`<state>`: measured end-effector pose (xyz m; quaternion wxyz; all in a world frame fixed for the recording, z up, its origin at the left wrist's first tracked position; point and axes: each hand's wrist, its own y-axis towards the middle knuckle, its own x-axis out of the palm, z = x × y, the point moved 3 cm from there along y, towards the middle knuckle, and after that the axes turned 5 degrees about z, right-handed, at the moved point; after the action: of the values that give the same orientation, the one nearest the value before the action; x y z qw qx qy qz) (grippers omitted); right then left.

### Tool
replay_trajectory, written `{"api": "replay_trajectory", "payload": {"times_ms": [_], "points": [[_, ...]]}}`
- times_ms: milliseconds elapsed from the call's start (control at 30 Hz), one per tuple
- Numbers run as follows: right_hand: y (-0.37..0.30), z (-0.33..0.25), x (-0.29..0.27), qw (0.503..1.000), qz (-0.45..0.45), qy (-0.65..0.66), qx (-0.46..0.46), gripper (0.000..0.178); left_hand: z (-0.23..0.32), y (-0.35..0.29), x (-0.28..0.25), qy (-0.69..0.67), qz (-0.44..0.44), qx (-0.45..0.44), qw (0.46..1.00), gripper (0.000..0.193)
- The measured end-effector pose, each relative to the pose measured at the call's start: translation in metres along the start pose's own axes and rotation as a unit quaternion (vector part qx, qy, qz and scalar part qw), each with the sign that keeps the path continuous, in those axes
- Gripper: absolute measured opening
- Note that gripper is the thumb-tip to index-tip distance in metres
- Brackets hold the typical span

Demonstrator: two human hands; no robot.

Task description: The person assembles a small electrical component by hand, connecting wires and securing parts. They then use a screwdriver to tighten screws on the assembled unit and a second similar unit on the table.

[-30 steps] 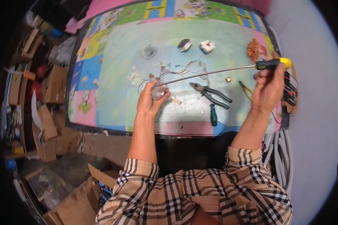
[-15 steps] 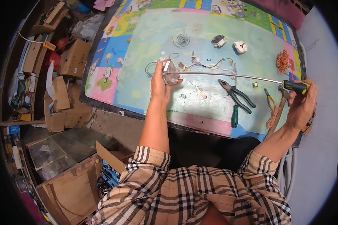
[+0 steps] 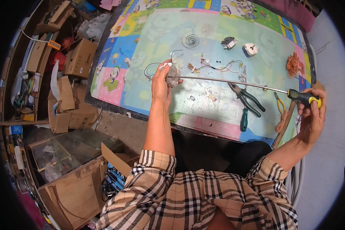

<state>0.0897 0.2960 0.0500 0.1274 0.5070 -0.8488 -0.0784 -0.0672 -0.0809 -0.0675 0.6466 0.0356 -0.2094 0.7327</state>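
My left hand is wrapped round a small grey, partly see-through device, perhaps a little motor or timer; fingers hide part of it. Thin wires extend beyond the hand on the far side. In my right hand is the black and yellow handle of a long screwdriver. Its thin shaft runs almost level across the table, and its tip meets the device at my left hand. Beneath the shaft lie green-handled pliers and small yellow-handled pliers, which no hand touches.
On the patterned table are a wire coil, a dark block, a white part, loose wires and a copper wire bundle. A wooden handle lies near my right forearm. Cardboard boxes stand at left.
The whole view has shifted slightly. My right fingers have moved round the handle's end, and the handle has turned. The device in my left hand is tilted a little differently.
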Motion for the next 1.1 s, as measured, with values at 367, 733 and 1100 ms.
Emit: {"api": "replay_trajectory", "payload": {"times_ms": [367,733,1100], "points": [[0.0,-0.006,0.014,0.994,0.011,-0.075,-0.074,0.016,0.003,-0.003,-0.002,0.02,0.021,-0.002,1.0,0.041],[0.003,-0.006,0.005,0.989,-0.015,-0.13,-0.064,0.011,0.001,-0.004,-0.002,0.01,0.029,0.002,1.0,0.04],[0.011,0.007,0.01,0.958,0.009,-0.262,0.113,0.022,0.002,-0.006,-0.007,-0.027,0.045,0.005,0.999,0.038]]}}
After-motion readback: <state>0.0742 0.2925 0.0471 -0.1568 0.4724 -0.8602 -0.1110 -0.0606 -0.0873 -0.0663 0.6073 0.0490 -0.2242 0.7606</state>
